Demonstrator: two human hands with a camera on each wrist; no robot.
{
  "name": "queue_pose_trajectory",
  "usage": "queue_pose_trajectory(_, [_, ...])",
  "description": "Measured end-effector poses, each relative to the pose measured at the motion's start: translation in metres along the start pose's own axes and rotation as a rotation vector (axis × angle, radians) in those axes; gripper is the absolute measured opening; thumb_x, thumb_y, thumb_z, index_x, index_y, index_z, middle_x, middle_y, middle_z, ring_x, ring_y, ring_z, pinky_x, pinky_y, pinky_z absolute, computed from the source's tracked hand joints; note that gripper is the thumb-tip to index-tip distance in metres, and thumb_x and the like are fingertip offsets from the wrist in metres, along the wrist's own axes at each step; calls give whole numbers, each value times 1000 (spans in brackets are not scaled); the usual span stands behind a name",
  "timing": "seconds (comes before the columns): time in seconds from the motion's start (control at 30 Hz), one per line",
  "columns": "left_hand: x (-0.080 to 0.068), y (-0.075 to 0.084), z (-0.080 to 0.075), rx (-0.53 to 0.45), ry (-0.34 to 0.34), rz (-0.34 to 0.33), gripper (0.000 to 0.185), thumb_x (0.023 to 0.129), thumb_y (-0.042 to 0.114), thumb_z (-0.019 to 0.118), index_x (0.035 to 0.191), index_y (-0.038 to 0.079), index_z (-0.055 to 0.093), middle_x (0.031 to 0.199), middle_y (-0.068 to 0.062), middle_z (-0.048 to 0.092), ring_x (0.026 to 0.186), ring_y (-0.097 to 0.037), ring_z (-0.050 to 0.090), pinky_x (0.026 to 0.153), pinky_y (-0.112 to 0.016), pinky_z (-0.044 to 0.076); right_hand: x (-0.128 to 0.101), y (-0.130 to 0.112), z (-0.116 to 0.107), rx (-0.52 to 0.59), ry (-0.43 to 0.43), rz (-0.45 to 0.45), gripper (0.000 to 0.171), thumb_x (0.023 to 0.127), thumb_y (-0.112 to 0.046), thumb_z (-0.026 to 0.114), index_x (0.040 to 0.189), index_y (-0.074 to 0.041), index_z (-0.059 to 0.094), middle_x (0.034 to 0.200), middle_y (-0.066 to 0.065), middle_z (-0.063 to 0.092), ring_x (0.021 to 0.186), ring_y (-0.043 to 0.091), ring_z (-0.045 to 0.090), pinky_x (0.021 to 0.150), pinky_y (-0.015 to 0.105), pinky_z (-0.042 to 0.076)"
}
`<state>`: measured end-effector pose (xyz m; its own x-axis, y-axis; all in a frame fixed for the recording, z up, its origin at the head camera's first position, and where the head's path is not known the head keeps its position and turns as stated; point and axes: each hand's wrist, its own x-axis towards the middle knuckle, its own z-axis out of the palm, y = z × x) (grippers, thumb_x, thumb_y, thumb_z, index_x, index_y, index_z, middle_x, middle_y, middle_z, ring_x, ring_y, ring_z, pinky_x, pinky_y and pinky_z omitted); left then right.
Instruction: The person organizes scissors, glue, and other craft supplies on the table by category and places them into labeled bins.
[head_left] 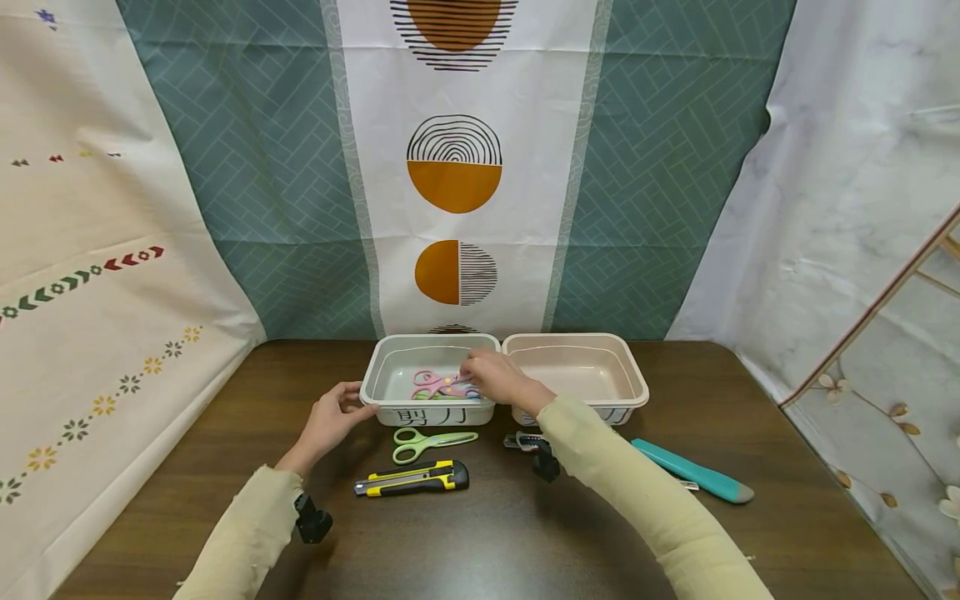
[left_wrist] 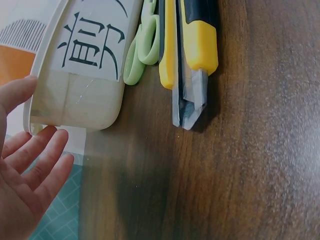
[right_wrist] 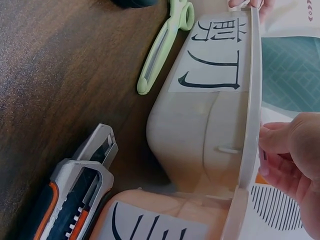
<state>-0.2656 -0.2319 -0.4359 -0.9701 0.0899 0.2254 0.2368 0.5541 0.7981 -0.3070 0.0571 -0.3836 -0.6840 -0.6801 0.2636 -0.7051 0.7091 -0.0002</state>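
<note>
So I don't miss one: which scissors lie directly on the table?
The light-green scissors, on the table between the grey-white bin and the yellow-and-black cutter; the pink scissors lie inside that bin.

black 剪刀 on white label (right_wrist: 212, 70), left bin (head_left: 393, 375), lettering (right_wrist: 150, 225) on right bin (head_left: 577, 371) partly hidden

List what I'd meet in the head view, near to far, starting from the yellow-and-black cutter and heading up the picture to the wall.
Yellow-and-black cutter → green scissors → pale grey bin → patterned hanging cloth.
</note>
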Motion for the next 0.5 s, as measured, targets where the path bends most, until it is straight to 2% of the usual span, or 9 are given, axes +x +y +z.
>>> queue_pose_trajectory(0.2, [-1,-1,-1,5,1,-2,54,80,21,69,122,-5,47,109,-24,60,84,-27,62,67,-30,49,1,-2,3,29,30,2,17,83,-2,62,99,-6,68,92,7,61,85,22,57,75,33,45])
queue_pose_trajectory(0.37, [-2,-2,-1,7,-4,-1,55,80,21,69,123,-5,47,110,-24,59,84,-29,61,68,-32,50,2,-3,6,125,26,5,29,84,-7,64,111,0,61,106,13,61,98,26,57,86,36,43])
queue_pose_trajectory(0.5, [-4,-2,-3,5,-6,6,55,81,21,69,123,-5,47,110,-25,59,84,-28,61,69,-33,50,1,-6,4,173,1,48,38,84,-13,64,119,-1,56,117,15,58,106,28,54,91,37,41])
